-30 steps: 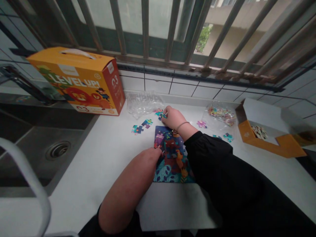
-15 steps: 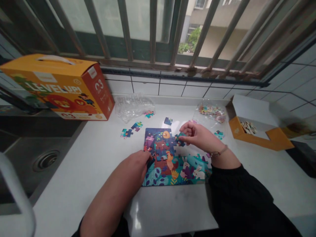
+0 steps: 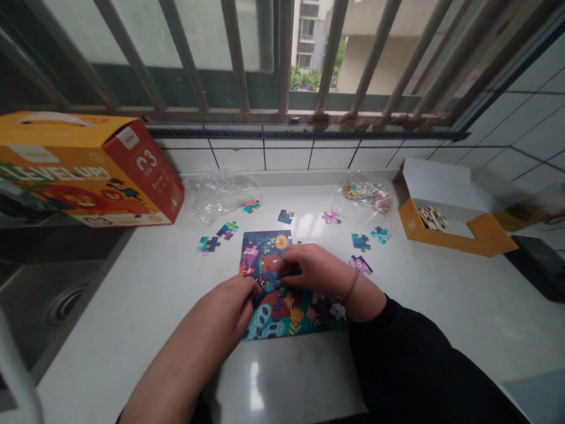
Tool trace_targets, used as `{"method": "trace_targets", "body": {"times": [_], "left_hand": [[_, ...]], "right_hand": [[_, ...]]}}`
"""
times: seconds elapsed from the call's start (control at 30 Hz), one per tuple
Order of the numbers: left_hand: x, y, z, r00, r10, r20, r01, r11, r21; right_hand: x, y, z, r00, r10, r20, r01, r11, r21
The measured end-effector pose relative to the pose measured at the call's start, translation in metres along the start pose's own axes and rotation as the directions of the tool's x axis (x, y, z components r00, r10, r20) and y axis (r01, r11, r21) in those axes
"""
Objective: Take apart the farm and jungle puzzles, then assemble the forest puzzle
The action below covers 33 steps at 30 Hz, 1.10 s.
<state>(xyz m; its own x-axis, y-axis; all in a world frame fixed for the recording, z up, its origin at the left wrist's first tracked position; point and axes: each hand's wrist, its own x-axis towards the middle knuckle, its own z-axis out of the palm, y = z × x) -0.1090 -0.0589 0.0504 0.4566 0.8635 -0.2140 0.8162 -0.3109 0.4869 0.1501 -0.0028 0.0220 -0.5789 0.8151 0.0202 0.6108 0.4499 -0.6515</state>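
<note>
1. Both hands press down on the colourful, partly assembled jigsaw puzzle (image 3: 271,277) at the frame's centre: the right hand (image 3: 309,271) lies curled on its middle, fingertips pinching a small piece into the picture, while the left hand (image 3: 236,297) rests half closed on the puzzle's left edge, gripping nothing that can be made out.
2. Under it all runs the white stone counter (image 3: 424,318), filling the lower frame.
3. At upper left stands the large orange cardboard puzzle box (image 3: 83,171) with a white handle.
4. At right sits the open orange-and-white cardboard tray (image 3: 450,212), holding a few pieces.
5. Behind the puzzle lie two clear plastic bags: an empty crumpled bag (image 3: 218,194) and a piece-filled bag (image 3: 366,194).
6. Loose blue and purple puzzle pieces (image 3: 227,229) are scattered just beyond the puzzle's top edge.
</note>
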Motion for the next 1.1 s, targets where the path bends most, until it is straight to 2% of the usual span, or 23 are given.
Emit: {"method": "trace_targets", "body": {"times": [0.27, 0.4, 0.5, 0.57, 0.6, 0.63, 0.67, 0.73, 0.77, 0.8, 0.87, 0.97, 1.1], "left_hand": [[0.000, -0.003, 0.000, 1.000, -0.018, 0.004, 0.018, 0.999, -0.026], [0.000, -0.012, 0.006, 1.000, -0.014, 0.010, 0.014, 0.999, -0.050], [-0.001, -0.021, 0.011, 1.000, -0.015, 0.006, 0.015, 0.998, -0.059], [-0.001, -0.026, 0.013, 1.000, -0.007, 0.014, 0.008, 0.998, -0.067], [-0.001, -0.027, 0.014, 1.000, -0.004, 0.018, 0.006, 0.998, -0.068], [-0.001, -0.028, 0.014, 1.000, -0.003, 0.020, 0.004, 0.998, -0.066], [-0.001, -0.028, 0.014, 1.000, -0.003, 0.020, 0.004, 0.998, -0.063], [-0.001, -0.028, 0.013, 1.000, -0.005, 0.017, 0.006, 0.998, -0.059], [0.000, -0.027, 0.013, 1.000, -0.004, 0.018, 0.005, 0.998, -0.059], [0.000, -0.026, 0.013, 1.000, -0.004, 0.020, 0.005, 0.998, -0.060], [0.001, -0.026, 0.012, 1.000, -0.004, 0.026, 0.005, 0.998, -0.062], [0.002, -0.026, 0.012, 1.000, -0.004, 0.024, 0.005, 0.998, -0.058], [0.002, -0.026, 0.012, 1.000, -0.005, 0.030, 0.006, 0.999, -0.049]], "right_hand": [[-0.002, 0.006, 0.001, 1.000, -0.016, -0.011, 0.016, 0.998, -0.061], [-0.001, 0.003, 0.004, 0.999, -0.039, -0.026, 0.037, 0.996, -0.085], [-0.005, 0.001, -0.006, 0.998, -0.040, -0.057, 0.032, 0.990, -0.138], [-0.013, 0.006, -0.022, 0.989, 0.027, -0.145, -0.058, 0.975, -0.215], [-0.018, 0.011, -0.032, 0.971, 0.096, -0.219, -0.154, 0.952, -0.266], [-0.025, 0.018, -0.042, 0.930, 0.184, -0.318, -0.285, 0.907, -0.311], [-0.033, 0.026, -0.051, 0.865, 0.276, -0.420, -0.429, 0.840, -0.332], [-0.049, 0.045, -0.067, 0.690, 0.466, -0.554, -0.691, 0.652, -0.312], [-0.056, 0.055, -0.071, 0.600, 0.550, -0.581, -0.784, 0.550, -0.288], [-0.063, 0.064, -0.074, 0.547, 0.613, -0.570, -0.831, 0.481, -0.279], [-0.072, 0.077, -0.075, 0.525, 0.670, -0.526, -0.851, 0.437, -0.292], [-0.076, 0.086, -0.070, 0.562, 0.660, -0.499, -0.826, 0.471, -0.309], [-0.073, 0.088, -0.067, 0.556, 0.655, -0.512, -0.828, 0.493, -0.268]]}}
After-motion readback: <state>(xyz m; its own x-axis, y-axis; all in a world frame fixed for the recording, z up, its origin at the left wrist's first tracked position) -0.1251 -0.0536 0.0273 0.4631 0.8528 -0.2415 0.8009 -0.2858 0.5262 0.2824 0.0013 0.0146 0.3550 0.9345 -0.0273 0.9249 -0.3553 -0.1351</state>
